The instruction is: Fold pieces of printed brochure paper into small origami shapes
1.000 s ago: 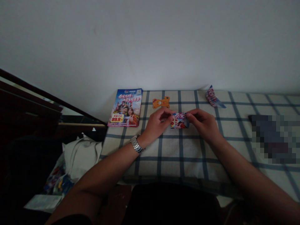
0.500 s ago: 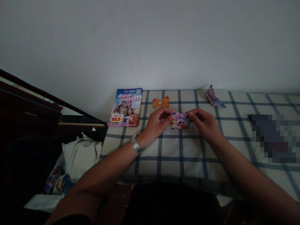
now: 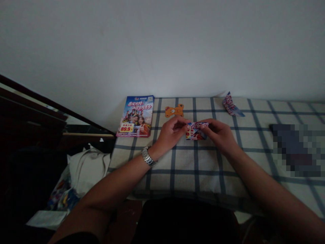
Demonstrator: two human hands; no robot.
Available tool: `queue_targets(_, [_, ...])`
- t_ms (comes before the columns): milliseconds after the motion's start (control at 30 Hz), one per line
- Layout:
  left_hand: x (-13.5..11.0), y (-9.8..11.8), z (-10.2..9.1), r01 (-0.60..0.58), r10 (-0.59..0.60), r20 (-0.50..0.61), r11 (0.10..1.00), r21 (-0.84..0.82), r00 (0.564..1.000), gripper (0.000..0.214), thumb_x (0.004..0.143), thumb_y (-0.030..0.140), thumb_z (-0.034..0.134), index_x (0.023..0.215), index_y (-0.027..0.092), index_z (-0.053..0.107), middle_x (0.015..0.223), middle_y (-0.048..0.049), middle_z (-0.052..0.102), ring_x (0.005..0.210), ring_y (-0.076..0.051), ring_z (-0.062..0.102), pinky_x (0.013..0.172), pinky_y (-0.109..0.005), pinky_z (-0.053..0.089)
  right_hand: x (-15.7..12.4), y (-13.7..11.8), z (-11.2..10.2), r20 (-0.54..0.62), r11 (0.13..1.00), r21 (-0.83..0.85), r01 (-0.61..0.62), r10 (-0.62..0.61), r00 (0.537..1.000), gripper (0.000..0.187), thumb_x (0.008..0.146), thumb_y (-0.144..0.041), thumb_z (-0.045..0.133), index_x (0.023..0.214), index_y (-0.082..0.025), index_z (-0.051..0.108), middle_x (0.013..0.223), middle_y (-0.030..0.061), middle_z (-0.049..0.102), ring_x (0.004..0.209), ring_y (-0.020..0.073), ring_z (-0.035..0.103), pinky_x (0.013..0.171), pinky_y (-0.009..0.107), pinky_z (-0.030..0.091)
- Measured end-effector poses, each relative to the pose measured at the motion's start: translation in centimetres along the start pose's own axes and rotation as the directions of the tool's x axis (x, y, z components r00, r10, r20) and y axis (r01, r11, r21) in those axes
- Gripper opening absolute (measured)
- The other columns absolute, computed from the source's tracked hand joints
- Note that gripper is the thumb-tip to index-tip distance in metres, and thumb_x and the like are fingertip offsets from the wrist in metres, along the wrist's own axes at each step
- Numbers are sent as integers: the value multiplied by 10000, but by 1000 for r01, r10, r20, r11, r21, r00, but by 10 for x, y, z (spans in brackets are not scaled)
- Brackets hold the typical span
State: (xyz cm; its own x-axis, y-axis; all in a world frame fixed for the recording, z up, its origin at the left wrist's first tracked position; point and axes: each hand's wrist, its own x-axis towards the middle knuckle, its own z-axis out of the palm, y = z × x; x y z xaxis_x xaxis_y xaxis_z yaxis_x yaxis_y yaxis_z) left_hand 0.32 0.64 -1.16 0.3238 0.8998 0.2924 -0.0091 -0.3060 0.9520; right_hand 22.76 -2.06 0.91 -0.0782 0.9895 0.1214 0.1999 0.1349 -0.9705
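A small folded flyer (image 3: 196, 133), printed in red, white and blue, is held between both my hands above the checked cloth (image 3: 162, 159). My left hand (image 3: 175, 131) pinches its left edge with thumb and fingers; a metal-band watch is on that wrist. On the other side, my right hand (image 3: 217, 133) grips the top right part, its thumb lying across the printed front. To the left lies a stack of matching flyers (image 3: 137, 117), flat and face up. A folded flyer (image 3: 231, 105) stands tilted by the wall, beyond my right hand.
An orange bear-shaped piece (image 3: 174, 110) lies on the cloth just past my left hand. A dark, pixelated object (image 3: 291, 145) rests at the right. White bags (image 3: 87, 169) sit below the surface's left edge, and a pale wall (image 3: 177, 47) rises behind.
My right hand has slid a little left along the flyer, and its thumb now reaches further over the front. The flyer has shifted slightly right; my left hand stays nearly in place.
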Motion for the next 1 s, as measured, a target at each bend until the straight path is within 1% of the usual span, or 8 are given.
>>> queue_targets(167, [0, 2, 0, 5, -5, 19, 1000, -7, 1000, 302, 977, 470, 756, 1088, 198, 690, 1062, -60, 763, 956, -163, 744, 853, -295, 624, 0, 0, -2, -44, 995, -99, 3, -7, 999, 412, 875, -640, 790, 875, -228, 803, 779, 43, 790, 688, 199, 705, 617, 316, 575])
queue_targets(333, [0, 1, 0, -12, 13, 30, 999, -29, 999, 256, 983, 419, 759, 1106, 204, 694, 1052, -48, 749, 962, -146, 733, 860, -269, 608, 0, 3, -3, -62, 995, -100, -10, 4, 998, 375, 873, -612, 807, 886, -238, 821, 798, 40, 805, 681, 190, 709, 610, 306, 571])
queue_targets(467, [1, 0, 0, 10, -8, 42, 999, -32, 999, 268, 978, 430, 761, 1104, 201, 698, 1030, -47, 741, 928, -143, 722, 842, -265, 600, 0, 4, -2, -64, 995, -103, 2, -9, 998, 385, 854, -625, 815, 851, -239, 820, 766, 39, 798, 658, 192, 705, 584, 304, 568])
queue_targets(633, [3, 0, -2, 26, -26, 45, 1000, 1, 999, 295, 967, 460, 765, 1087, 195, 711, 1013, -57, 748, 909, -158, 718, 825, -276, 597, 0, 4, -1, -56, 993, -121, 14, -21, 998, 374, 862, -611, 812, 882, -238, 832, 798, 44, 810, 681, 201, 721, 600, 310, 578])
queue_targets(733, [5, 0, -5, 38, -39, 91, 999, 9, 995, 281, 988, 453, 742, 1102, 197, 723, 1007, -51, 760, 896, -157, 722, 822, -277, 596, 0, 4, -1, -40, 989, -144, 18, -24, 999, 377, 886, -605, 789, 907, -232, 837, 803, 44, 807, 688, 203, 719, 613, 313, 576])
queue_targets(800, [6, 0, -7, 48, -50, 115, 999, 23, 992, 274, 994, 453, 734, 1087, 194, 731, 989, -48, 764, 877, -154, 721, 814, -275, 594, 0, 4, -2, -16, 985, -173, 25, -29, 999, 384, 914, -607, 758, 926, -232, 840, 810, 41, 804, 704, 206, 717, 630, 316, 572])
queue_targets(900, [6, -2, -8, 45, -50, 91, 997, 57, 995, 286, 981, 466, 747, 1037, 186, 731, 961, -46, 761, 850, -151, 712, 794, -271, 589, 0, 5, -4, 19, 974, -218, 58, -55, 998, 421, 973, -625, 674, 943, -238, 837, 834, 38, 800, 749, 219, 714, 669, 329, 562])
queue_targets(1000, [6, -1, -8, 43, -48, 98, 997, 61, 994, 295, 978, 474, 750, 1030, 185, 725, 957, -47, 759, 842, -148, 708, 781, -266, 582, 0, 5, -8, 38, 967, -245, 71, -63, 997, 455, 1006, -632, 619, 904, -237, 819, 817, 32, 779, 751, 219, 690, 674, 327, 537])
